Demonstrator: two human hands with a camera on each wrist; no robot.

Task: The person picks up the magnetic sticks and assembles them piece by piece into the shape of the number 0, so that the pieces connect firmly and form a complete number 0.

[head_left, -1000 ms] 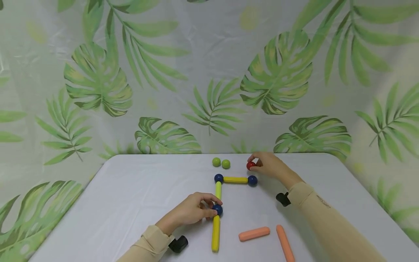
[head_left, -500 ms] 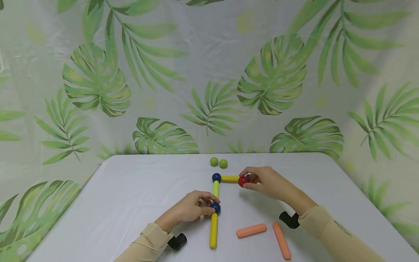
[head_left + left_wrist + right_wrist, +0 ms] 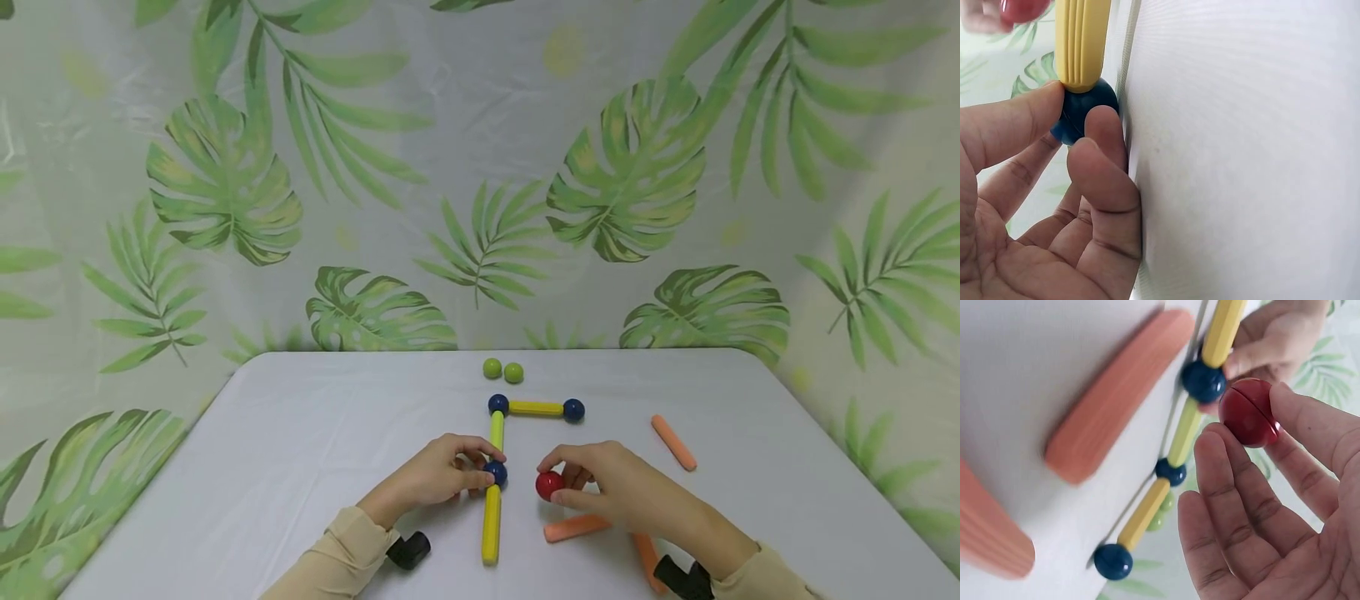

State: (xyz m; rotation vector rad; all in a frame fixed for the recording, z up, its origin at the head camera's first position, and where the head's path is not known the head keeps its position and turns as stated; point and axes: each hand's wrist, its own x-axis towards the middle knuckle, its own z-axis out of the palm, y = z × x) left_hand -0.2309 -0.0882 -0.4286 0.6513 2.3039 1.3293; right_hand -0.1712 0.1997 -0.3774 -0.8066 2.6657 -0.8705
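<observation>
While both hands work over the middle of the white-covered tabletop (image 3: 322,417), its left and right edges lie well apart from them. A broad stretch of cloth separates the left hand (image 3: 450,473) from the left edge. Two green balls (image 3: 492,368) sit near the far edge. To the right, an orange rod (image 3: 673,442) slants between the right hand (image 3: 603,483) and the right edge; a second orange rod (image 3: 573,528) lies just nearer than the red ball (image 3: 550,485), a third partly hidden by the right wrist.

Left arm: in from the near left, fingers pointing right. Grip narrowed to ball width, pinching the middle blue ball (image 3: 497,473), which joins the near yellow rod (image 3: 491,527) to the lime rod (image 3: 497,429). Beyond, a corner blue ball (image 3: 498,404), then the far yellow rod (image 3: 536,408) running rightward to an end blue ball (image 3: 573,410).

Right arm: in from the near right, fingers pointing left. Grip closed to ball width, thumb and fingertips pinching the red ball, right of the middle blue ball and apart from it.
</observation>
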